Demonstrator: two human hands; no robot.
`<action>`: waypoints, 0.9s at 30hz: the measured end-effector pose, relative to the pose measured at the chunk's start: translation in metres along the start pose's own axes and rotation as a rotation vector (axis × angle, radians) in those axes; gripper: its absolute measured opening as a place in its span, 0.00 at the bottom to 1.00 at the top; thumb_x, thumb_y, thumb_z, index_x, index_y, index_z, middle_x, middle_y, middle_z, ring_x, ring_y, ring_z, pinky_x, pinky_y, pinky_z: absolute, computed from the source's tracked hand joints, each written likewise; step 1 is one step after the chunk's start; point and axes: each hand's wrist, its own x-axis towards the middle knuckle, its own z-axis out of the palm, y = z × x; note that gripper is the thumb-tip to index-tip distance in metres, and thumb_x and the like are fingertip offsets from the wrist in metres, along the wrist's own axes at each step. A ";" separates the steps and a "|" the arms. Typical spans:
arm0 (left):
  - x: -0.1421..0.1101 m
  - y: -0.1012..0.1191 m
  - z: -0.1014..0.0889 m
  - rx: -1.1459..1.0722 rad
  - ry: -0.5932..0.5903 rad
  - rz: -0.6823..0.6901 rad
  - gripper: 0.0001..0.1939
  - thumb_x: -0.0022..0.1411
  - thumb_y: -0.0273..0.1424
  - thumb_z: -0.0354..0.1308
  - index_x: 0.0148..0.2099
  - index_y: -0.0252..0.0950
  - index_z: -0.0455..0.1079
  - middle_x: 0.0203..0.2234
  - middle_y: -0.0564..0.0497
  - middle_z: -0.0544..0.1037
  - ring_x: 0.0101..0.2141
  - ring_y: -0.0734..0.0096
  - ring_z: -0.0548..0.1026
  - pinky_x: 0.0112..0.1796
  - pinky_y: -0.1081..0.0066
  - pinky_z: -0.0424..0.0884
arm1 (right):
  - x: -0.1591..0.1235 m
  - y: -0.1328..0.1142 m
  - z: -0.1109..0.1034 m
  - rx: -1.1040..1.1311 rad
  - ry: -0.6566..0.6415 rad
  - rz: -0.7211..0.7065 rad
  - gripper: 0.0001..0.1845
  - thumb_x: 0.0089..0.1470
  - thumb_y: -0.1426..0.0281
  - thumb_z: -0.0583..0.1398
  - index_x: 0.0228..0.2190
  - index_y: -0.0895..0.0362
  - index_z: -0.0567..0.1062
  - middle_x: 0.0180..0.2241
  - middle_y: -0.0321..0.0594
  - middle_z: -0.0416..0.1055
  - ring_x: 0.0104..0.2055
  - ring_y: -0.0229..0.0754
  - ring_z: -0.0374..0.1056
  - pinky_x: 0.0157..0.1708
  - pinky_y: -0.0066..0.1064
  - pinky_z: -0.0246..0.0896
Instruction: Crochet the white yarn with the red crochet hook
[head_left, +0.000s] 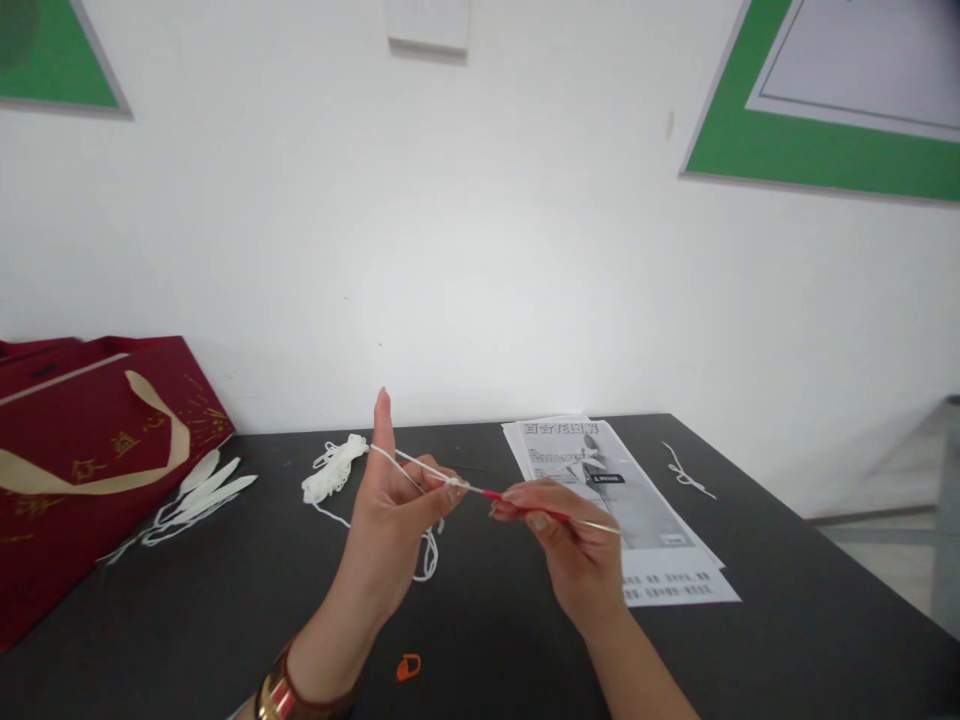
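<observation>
My left hand point(397, 500) pinches white yarn point(411, 458) between thumb and fingers, its index finger raised with the strand running round it. In my right hand point(566, 535) is a crochet hook point(551, 512) with a red grip and metal ends, held like a pen. The hook's tip meets the yarn at my left fingertips, where a small white piece of work is mostly hidden. A loose yarn tail hangs below the left hand. Behind that hand lies a white yarn skein point(337, 468), with a strand leading towards it.
Printed sheets point(667, 555) lie right of centre on the black table point(480, 620). An orange stitch marker point(409, 666) is near the front. White leaf-shaped crocheted pieces point(199, 495) rest beside a dark red gift bag point(97, 450). A tied white cord point(686, 475) lies far right.
</observation>
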 end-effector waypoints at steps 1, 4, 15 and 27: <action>0.000 0.001 0.000 -0.023 0.005 -0.033 0.55 0.48 0.21 0.63 0.66 0.51 0.32 0.19 0.62 0.69 0.26 0.75 0.72 0.33 0.74 0.67 | -0.002 -0.001 0.000 -0.092 -0.036 -0.075 0.14 0.54 0.77 0.57 0.39 0.51 0.77 0.35 0.41 0.76 0.36 0.43 0.73 0.34 0.35 0.71; 0.000 0.002 -0.001 -0.052 0.013 -0.077 0.52 0.49 0.21 0.63 0.66 0.52 0.35 0.20 0.61 0.71 0.27 0.76 0.72 0.34 0.75 0.67 | -0.008 0.000 0.001 -0.329 -0.147 -0.299 0.24 0.53 0.82 0.55 0.47 0.48 0.73 0.42 0.44 0.74 0.40 0.45 0.72 0.33 0.35 0.72; 0.002 0.000 0.000 0.173 0.006 0.084 0.54 0.48 0.21 0.63 0.67 0.50 0.32 0.18 0.60 0.72 0.26 0.73 0.72 0.34 0.71 0.69 | -0.008 -0.004 0.005 -0.365 -0.087 -0.244 0.19 0.54 0.81 0.55 0.44 0.50 0.72 0.37 0.43 0.74 0.37 0.43 0.70 0.34 0.35 0.68; 0.003 0.000 -0.003 0.118 -0.037 -0.027 0.54 0.47 0.22 0.65 0.66 0.52 0.35 0.17 0.60 0.71 0.25 0.74 0.71 0.29 0.75 0.64 | -0.004 -0.001 0.003 -0.204 0.058 -0.200 0.11 0.57 0.77 0.54 0.38 0.53 0.73 0.31 0.40 0.72 0.35 0.42 0.69 0.35 0.36 0.65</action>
